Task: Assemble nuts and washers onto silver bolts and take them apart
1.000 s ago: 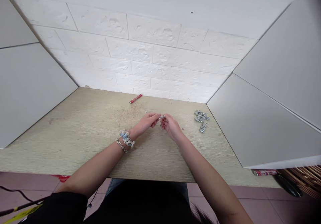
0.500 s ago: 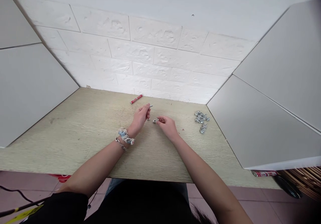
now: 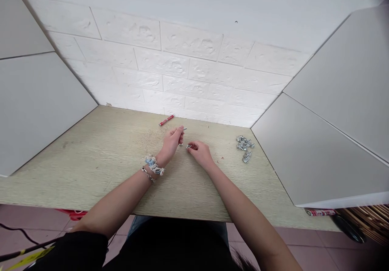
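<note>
My left hand (image 3: 172, 142) is closed, and the thin grey shank of a bolt (image 3: 184, 129) sticks out past the thumb. Just under its fingers shows a small shiny metal piece (image 3: 181, 144), too small to make out. To the right of it, low over the table, my right hand (image 3: 200, 153) pinches a small silver nut (image 3: 189, 146) between thumb and forefinger. The two hands are a short gap apart. Off to the right lies a pile of silver bolts and fittings (image 3: 244, 142), with a smaller cluster (image 3: 247, 156) in front.
The wooden table (image 3: 121, 198) backs onto a white brick-pattern wall (image 3: 176, 82). A red pen-like tube (image 3: 166, 120) lies near the wall. Pale panels stand on the left (image 3: 45, 109) and right (image 3: 319, 153). Another red tube (image 3: 320, 212) is at the right front edge.
The nut by my right fingertips is now gripped and turned, and the right hand has shifted slightly left. My left hand keeps its hold on the bolt. The camera view has shifted slightly.
</note>
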{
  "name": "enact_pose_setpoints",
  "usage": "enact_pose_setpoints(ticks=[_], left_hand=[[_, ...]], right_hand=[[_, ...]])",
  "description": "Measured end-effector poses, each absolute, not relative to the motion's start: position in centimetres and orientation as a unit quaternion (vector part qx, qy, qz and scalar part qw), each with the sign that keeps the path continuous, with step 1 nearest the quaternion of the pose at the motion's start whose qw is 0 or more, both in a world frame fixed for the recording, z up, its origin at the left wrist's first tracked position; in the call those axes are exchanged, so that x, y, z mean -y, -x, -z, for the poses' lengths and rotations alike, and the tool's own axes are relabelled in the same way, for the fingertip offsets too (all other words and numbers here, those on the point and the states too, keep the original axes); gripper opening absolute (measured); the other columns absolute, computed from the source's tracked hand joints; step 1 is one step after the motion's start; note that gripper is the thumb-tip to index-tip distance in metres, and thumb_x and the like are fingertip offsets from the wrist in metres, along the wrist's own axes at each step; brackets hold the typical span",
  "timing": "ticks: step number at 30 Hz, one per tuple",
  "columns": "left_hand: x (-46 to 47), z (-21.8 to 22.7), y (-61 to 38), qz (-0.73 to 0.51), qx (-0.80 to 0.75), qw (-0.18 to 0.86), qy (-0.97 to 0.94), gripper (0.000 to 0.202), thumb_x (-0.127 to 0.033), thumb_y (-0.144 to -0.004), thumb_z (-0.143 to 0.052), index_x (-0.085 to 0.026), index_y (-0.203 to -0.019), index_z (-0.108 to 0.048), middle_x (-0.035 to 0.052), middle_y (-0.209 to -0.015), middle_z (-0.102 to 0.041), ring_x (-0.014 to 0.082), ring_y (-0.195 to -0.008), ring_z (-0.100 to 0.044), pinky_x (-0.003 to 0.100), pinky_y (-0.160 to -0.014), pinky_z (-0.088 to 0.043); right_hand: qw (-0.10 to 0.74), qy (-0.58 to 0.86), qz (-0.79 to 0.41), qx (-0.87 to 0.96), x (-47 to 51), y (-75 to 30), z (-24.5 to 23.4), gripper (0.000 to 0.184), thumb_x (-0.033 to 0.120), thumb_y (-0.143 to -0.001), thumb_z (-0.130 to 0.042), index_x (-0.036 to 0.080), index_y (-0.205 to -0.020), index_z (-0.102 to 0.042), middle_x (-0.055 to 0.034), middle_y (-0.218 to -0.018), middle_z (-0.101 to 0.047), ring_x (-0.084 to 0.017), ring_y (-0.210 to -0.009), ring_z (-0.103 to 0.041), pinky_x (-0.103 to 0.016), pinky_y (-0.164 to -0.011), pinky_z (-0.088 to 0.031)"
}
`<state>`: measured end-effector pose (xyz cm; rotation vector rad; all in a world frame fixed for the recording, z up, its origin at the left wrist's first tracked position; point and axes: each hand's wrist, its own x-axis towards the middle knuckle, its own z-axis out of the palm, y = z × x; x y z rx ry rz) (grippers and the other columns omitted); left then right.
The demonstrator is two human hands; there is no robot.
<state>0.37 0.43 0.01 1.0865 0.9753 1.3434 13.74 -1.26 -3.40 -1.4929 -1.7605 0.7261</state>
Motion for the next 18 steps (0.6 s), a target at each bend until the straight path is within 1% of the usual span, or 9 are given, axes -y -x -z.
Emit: enact_pose_setpoints(ticks=[5, 11, 16, 18], left_hand=[[-0.30, 0.01, -0.36, -0.565, -0.410, 0.541, -0.469, 0.036, -0.048, -0.072, -0.056, -0.014, -0.061, -0.049, -0.0031, -0.053, -0.042, 0.0055, -0.044, -0.039, 0.019, -0.043, -0.034], [-0.10, -0.05, -0.42, -0.563, -0.408, 0.541, -0.473, 0.035, -0.047, -0.073, -0.056, -0.014, -0.062, -0.049, -0.0028, -0.054, -0.042, 0.0058, -0.045, -0.040, 0.019, -0.043, -0.034], [-0.04, -0.14, -0.49, -0.569, -0.412, 0.531, -0.474, 0.036, -0.048, -0.073, -0.055, -0.014, -0.062, -0.049, -0.0032, -0.053, -0.042, 0.0055, -0.044, -0.039, 0.019, -0.044, -0.034], [0.04, -0.21, -0.51, -0.572, -0.412, 0.527, -0.475, 0.036, -0.048, -0.073, -0.055, -0.015, -0.062, -0.049, -0.0033, -0.052, -0.042, 0.0057, -0.045, -0.039, 0.019, -0.044, -0.034]], right_hand=[[0.351, 0.579, -0.281, 0.680, 1.18, -13.82, 3.54, 0.017, 0.022, -0.068, -0.058, 0.018, -0.083, -0.064, -0.0027, -0.079, -0.061, -0.013, -0.071, -0.053, -0.028, -0.071, -0.041], [0.331, 0.583, -0.273, 0.690, 1.10, -14.05, 3.51, 0.022, 0.023, -0.068, -0.058, 0.017, -0.089, -0.064, -0.0029, -0.079, -0.061, -0.014, -0.073, -0.053, -0.028, -0.071, -0.041], [0.321, 0.573, -0.277, 0.702, 1.09, -14.21, 3.23, 0.018, 0.020, -0.070, -0.055, 0.018, -0.085, -0.065, -0.0027, -0.079, -0.061, -0.014, -0.073, -0.054, -0.028, -0.072, -0.041], [0.317, 0.575, -0.278, 0.701, 1.10, -14.21, 3.14, 0.019, 0.021, -0.069, -0.056, 0.018, -0.086, -0.065, -0.0029, -0.079, -0.061, -0.014, -0.073, -0.054, -0.028, -0.072, -0.040]])
